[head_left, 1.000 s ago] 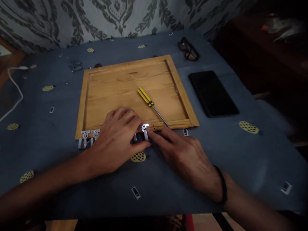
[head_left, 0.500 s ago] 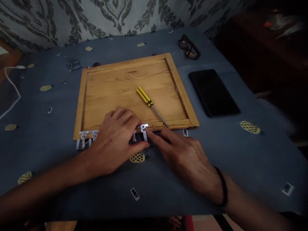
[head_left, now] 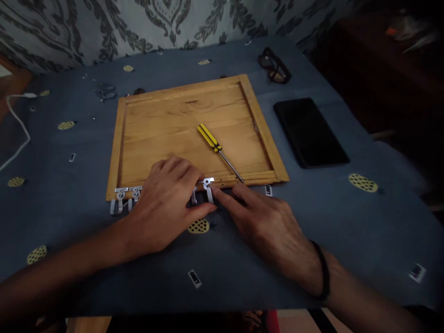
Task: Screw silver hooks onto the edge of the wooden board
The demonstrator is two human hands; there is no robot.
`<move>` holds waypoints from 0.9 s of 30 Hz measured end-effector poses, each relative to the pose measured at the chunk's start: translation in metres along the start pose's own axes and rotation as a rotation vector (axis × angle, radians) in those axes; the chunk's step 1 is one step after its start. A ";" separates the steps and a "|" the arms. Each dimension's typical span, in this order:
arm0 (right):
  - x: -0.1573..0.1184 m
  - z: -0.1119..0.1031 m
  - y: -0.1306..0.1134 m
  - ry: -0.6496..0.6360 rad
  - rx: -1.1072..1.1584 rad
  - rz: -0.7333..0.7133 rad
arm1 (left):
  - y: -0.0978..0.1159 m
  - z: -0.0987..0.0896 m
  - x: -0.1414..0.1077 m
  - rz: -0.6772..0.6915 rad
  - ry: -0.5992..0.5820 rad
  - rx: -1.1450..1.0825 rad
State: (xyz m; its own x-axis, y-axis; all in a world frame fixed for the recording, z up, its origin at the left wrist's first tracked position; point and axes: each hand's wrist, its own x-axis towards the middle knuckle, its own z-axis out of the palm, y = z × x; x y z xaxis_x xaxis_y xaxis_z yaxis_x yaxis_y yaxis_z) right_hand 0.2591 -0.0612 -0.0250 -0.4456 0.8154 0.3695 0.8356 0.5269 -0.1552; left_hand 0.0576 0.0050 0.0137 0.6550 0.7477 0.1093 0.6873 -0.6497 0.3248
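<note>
A framed wooden panel (head_left: 187, 134) lies on the blue patterned cloth. Along its near edge sit metal hooks (head_left: 120, 199) at the left and another metal hook (head_left: 208, 186) nearer the middle. My left hand (head_left: 163, 203) rests over this edge, its fingers and thumb closed round the middle hook. The index finger of my right hand (head_left: 265, 229) touches that same hook from the right, its other fingers curled. A yellow and black screwdriver (head_left: 209, 137) lies on the panel, its tip at the near edge by my right hand.
A black tablet (head_left: 311, 132) lies right of the panel, with dark-framed glasses (head_left: 274, 66) behind it. Clear glasses or a similar thin object (head_left: 105, 92) lie at the back left. A white cable (head_left: 21, 122) runs along the left side.
The view has shifted very slightly. Both hands stay where they were on the hook, and nothing else has visibly moved.
</note>
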 end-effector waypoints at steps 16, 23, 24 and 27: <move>-0.001 0.001 0.002 -0.010 -0.038 -0.013 | -0.002 -0.005 0.001 0.002 -0.022 0.037; 0.001 0.005 0.001 0.010 -0.093 -0.023 | -0.011 -0.024 -0.004 0.011 0.057 -0.004; 0.001 0.005 0.002 0.034 -0.091 -0.037 | -0.016 -0.024 -0.005 0.003 0.069 -0.012; 0.002 0.007 0.005 0.073 -0.090 -0.060 | -0.042 -0.023 -0.010 -0.034 0.110 -0.001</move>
State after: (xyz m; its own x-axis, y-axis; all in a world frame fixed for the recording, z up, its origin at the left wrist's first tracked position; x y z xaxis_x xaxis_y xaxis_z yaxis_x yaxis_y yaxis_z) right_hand 0.2601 -0.0554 -0.0319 -0.4736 0.7621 0.4415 0.8352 0.5477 -0.0495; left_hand 0.0149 0.0275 0.0210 0.5928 0.7801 0.2003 0.7083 -0.6233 0.3314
